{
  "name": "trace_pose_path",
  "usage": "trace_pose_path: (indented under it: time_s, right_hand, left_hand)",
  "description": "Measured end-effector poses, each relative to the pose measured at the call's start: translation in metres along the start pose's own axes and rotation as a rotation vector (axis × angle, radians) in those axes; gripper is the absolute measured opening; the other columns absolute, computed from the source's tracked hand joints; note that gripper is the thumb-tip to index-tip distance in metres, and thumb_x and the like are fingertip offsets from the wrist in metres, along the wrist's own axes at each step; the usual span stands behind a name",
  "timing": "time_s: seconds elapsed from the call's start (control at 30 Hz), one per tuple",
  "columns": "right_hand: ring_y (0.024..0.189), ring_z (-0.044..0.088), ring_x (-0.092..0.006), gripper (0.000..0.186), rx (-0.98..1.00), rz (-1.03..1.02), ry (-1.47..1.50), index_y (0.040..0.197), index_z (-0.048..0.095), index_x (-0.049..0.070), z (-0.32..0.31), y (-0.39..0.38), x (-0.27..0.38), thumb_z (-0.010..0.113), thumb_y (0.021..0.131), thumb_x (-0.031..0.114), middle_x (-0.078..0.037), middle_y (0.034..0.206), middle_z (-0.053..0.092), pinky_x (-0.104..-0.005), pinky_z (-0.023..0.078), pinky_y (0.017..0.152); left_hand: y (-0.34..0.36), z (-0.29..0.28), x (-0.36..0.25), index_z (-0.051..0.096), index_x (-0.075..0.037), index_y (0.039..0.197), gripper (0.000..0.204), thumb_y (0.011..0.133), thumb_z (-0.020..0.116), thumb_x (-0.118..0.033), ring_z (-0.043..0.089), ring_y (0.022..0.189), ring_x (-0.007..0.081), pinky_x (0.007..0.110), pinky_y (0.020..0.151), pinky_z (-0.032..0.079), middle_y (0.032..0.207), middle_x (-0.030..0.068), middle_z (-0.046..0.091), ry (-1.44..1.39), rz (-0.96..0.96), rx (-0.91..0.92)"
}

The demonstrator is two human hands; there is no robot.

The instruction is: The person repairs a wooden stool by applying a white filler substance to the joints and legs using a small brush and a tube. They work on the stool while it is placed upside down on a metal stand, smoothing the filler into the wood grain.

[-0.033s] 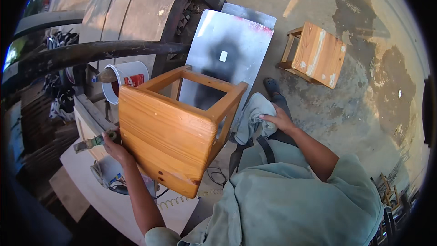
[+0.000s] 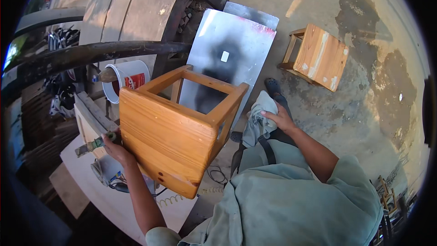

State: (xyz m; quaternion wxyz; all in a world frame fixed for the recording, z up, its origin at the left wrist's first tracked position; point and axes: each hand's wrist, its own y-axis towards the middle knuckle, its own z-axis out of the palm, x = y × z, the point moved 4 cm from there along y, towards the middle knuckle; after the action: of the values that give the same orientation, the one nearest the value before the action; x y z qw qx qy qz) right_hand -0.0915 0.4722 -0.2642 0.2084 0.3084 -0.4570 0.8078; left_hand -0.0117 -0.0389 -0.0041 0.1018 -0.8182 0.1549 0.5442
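An orange-brown wooden stool point(image 2: 166, 141) is tilted, its seat toward me and its frame toward a shiny metal sheet point(image 2: 241, 41). My left hand point(image 2: 117, 150) is closed at the stool's left edge, beside a green fitting point(image 2: 96, 143); its fingertips are partly hidden. My right hand point(image 2: 280, 119) grips a crumpled pale grey-blue cloth point(image 2: 256, 125), held right of the stool above my legs.
A second stool point(image 2: 321, 57) with whitish patches stands at upper right on the stained concrete floor point(image 2: 346, 109). Left are a dark rail point(image 2: 54, 59), a white bucket point(image 2: 111, 93), a grey bench top point(image 2: 132, 13), and a white board point(image 2: 177, 218) with a coiled hose point(image 2: 164, 200).
The cloth in my right hand has shifted slightly and hangs a little lower toward my legs. The stool and my left hand are almost unchanged.
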Motion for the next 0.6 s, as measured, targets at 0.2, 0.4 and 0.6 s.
trace_pose_path:
  time_s: [0.2, 0.4, 0.6]
  right_hand:
    - [0.108, 0.065, -0.0279, 0.070, -0.044, -0.164, -0.270, 0.136, 0.052, -0.002, 0.046, 0.109, 0.002, 0.065, 0.091, 0.050, -0.018, 0.118, 0.066, -0.0370, 0.047, 0.096]
    - [0.108, 0.065, -0.0397, 0.079, 0.249, 0.003, -0.764, 0.135, 0.054, 0.003, 0.089, 0.243, 0.033, 0.065, 0.083, 0.062, -0.024, 0.118, 0.067, -0.0425, 0.049, 0.096]
    - [0.117, 0.056, -0.0420, 0.081, 0.386, -0.300, -0.995, 0.140, 0.042, 0.008, 0.211, 0.314, 0.071, 0.079, 0.075, 0.041, -0.021, 0.126, 0.057, -0.0461, 0.045, 0.098]
  left_hand:
    - [-0.018, 0.039, -0.022, 0.055, -0.001, 0.092, 0.047, 0.102, 0.052, -0.046, 0.062, 0.078, 0.0196, 0.030, 0.073, 0.050, 0.083, 0.0114, 0.065, 0.096, 0.047, -0.192]
    - [-0.023, 0.034, -0.015, 0.055, -0.002, 0.094, 0.040, 0.104, 0.050, -0.041, 0.055, 0.074, 0.0148, 0.030, 0.071, 0.046, 0.081, 0.0061, 0.061, 0.254, 0.074, -0.125]
    - [-0.017, 0.043, -0.027, 0.058, -0.002, 0.097, 0.040, 0.105, 0.050, -0.040, 0.049, 0.082, 0.0134, 0.029, 0.079, 0.040, 0.086, 0.0035, 0.056, 0.372, 0.078, -0.156]
